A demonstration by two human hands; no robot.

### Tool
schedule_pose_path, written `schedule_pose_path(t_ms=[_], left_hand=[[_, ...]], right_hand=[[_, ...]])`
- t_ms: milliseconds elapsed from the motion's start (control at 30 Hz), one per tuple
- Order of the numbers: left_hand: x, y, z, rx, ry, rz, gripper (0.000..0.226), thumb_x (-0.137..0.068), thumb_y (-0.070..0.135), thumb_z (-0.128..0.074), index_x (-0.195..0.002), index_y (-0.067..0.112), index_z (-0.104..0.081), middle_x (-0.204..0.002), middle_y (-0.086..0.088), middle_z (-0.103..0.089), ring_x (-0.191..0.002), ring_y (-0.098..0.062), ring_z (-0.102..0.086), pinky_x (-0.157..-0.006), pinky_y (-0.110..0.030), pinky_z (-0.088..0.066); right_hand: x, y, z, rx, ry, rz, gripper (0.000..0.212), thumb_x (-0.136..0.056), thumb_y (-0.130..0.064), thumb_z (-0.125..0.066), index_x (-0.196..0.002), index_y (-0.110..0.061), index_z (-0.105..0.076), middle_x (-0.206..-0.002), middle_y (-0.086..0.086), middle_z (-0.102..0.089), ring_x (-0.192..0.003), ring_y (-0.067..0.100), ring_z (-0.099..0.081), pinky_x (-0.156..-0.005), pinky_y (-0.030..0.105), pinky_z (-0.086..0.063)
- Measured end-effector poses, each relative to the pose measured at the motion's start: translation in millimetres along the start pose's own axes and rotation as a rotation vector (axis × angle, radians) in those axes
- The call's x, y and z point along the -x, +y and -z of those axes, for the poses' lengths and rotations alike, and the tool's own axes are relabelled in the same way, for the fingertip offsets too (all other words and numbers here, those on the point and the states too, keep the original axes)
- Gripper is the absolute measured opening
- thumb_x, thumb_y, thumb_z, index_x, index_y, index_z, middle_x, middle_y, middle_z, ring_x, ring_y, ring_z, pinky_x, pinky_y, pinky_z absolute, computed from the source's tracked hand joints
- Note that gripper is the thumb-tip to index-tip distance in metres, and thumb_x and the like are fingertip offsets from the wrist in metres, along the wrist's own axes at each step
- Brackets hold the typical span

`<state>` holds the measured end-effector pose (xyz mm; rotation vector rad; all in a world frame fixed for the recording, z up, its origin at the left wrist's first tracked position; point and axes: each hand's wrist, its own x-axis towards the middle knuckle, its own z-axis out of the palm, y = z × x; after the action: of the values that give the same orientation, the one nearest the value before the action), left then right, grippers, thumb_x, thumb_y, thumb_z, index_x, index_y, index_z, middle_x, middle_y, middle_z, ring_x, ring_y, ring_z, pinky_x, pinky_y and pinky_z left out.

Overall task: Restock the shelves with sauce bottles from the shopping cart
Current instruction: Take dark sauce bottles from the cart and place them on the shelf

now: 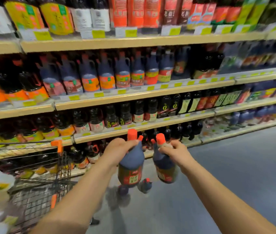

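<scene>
Orange caps upward, our left hand (119, 150) grips the left bottle (130, 166) by its neck, our right hand (176, 152) the right bottle (165, 168). Carrying two probably halves trips from cart (37, 198) to shelves (133, 97).

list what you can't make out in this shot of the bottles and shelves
Head view only.
- Label text on the left sauce bottle and right sauce bottle: motion blur.
- Bottle necks: partly covered by the left hand and right hand.
- Price tags: blurred, too small.
- Shopping cart contents: blurred, cut by left edge.
</scene>
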<state>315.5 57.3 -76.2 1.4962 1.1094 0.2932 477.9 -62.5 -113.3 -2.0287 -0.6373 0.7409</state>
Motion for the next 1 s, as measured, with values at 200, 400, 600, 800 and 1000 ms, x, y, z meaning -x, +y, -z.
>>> schedule_pose_path(t_ms=[200, 400, 600, 800, 1000], left_hand=[[-22, 50, -102, 0.055, -0.047, -0.004, 0.038, -0.081, 0.042, -0.068, -0.078, 0.004, -0.070, -0.081, -0.016, -0.068, -0.076, -0.028, -0.063, -0.064, -0.032, -0.041], [-46, 103, -162, 0.020, -0.067, -0.098, 0.025, -0.082, 0.028, -0.066, -0.067, 0.011, -0.058, -0.063, -0.004, -0.052, -0.059, -0.017, -0.048, -0.054, -0.027, -0.032], [-105, 143, -202, -0.088, -0.055, -0.142, 0.026, -0.073, -0.001, -0.051, -0.055, 0.011, -0.037, -0.056, -0.005, -0.036, -0.054, -0.019, -0.032, -0.052, -0.029, -0.023], [-166, 180, -234, -0.029, -0.079, -0.163, 0.027, -0.061, 0.002, -0.054, -0.053, 0.013, -0.031, -0.056, -0.003, -0.033, -0.057, -0.020, -0.028, -0.054, -0.030, -0.021], [-215, 211, -253, -0.042, -0.044, -0.159, 0.028, -0.072, -0.001, -0.051, -0.055, 0.013, -0.034, -0.056, -0.002, -0.032, -0.056, -0.019, -0.027, -0.049, -0.026, -0.017]], right_hand=[[-23, 31, 107, 0.021, 0.004, 0.021, 0.031, -0.080, -0.016, -0.069, -0.075, -0.010, -0.039, -0.073, 0.008, -0.034, -0.067, 0.019, -0.038, -0.059, 0.031, -0.028], [-68, 46, 172, 0.006, 0.066, 0.025, 0.034, -0.077, -0.017, -0.071, -0.071, -0.013, -0.038, -0.070, 0.009, -0.034, -0.066, 0.019, -0.040, -0.060, 0.031, -0.029], [-132, 46, 210, -0.006, 0.075, -0.007, 0.034, -0.079, -0.018, -0.069, -0.071, -0.012, -0.037, -0.073, 0.010, -0.038, -0.071, 0.020, -0.043, -0.063, 0.034, -0.033], [-198, 35, 251, 0.078, -0.100, -0.013, 0.039, -0.080, -0.024, -0.073, -0.072, -0.018, -0.036, -0.069, 0.000, -0.035, -0.062, 0.013, -0.036, -0.056, 0.027, -0.028], [-256, 20, 280, 0.009, -0.026, 0.089, 0.046, -0.073, -0.016, -0.079, -0.073, -0.017, -0.033, -0.065, 0.000, -0.031, -0.056, 0.014, -0.030, -0.052, 0.026, -0.024]])
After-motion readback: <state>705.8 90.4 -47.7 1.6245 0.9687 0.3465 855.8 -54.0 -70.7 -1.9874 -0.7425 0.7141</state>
